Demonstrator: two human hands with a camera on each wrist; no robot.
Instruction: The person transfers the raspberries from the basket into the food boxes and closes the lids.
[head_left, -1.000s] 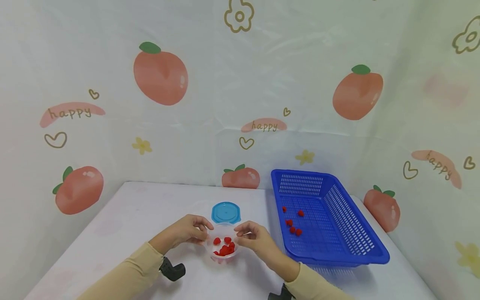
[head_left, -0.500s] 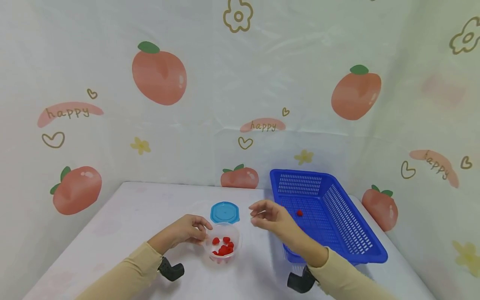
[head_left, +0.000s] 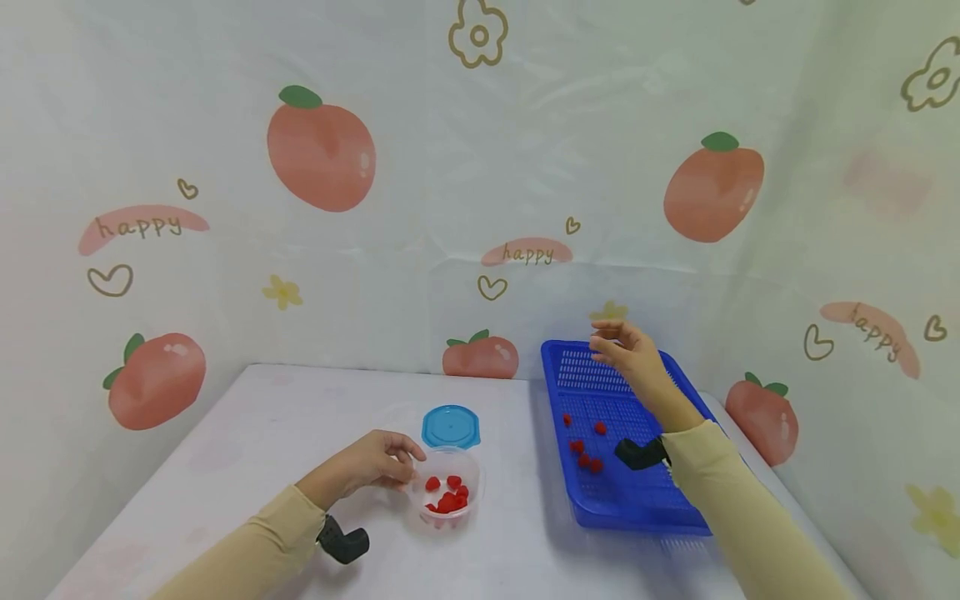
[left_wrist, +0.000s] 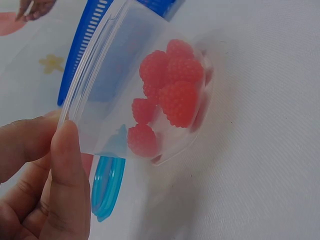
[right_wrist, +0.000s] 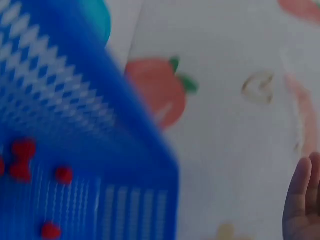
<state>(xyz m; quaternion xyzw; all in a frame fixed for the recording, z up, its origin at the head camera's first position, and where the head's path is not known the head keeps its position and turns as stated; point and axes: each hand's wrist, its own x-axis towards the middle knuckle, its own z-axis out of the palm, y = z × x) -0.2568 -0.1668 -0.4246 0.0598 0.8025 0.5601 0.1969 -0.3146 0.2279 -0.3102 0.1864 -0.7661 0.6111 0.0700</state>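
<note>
The person's left hand (head_left: 375,460) is pinching the rim of a clear, round plastic tub (left_wrist: 107,85), with the thumb and fingers closing on its edge. The tub is sitting upright on a white-covered table (head_left: 337,400), and several red raspberries (left_wrist: 178,103) are lying on its floor, most of them clustering together. Just beyond the tub, a turquoise plastic lid with rounded edges (head_left: 451,427) is lying flat on the table.

The right hand (head_left: 628,350) is hovering above the far part of a deep blue rectangular plastic basket (head_left: 637,521), well apart from the tub; its fingers are curving loosely, with the thumb standing apart from them. Inside the slotted basket, several more red raspberries (head_left: 601,428) are resting on the bottom, along the side nearer the tub.

Beige sleeves (head_left: 281,527) are covering both forearms, and a black device (head_left: 347,542) is sitting at each wrist. Behind everything, a white backdrop (head_left: 375,250) is showing printed peaches, hearts, flowers and the word "happy".
</note>
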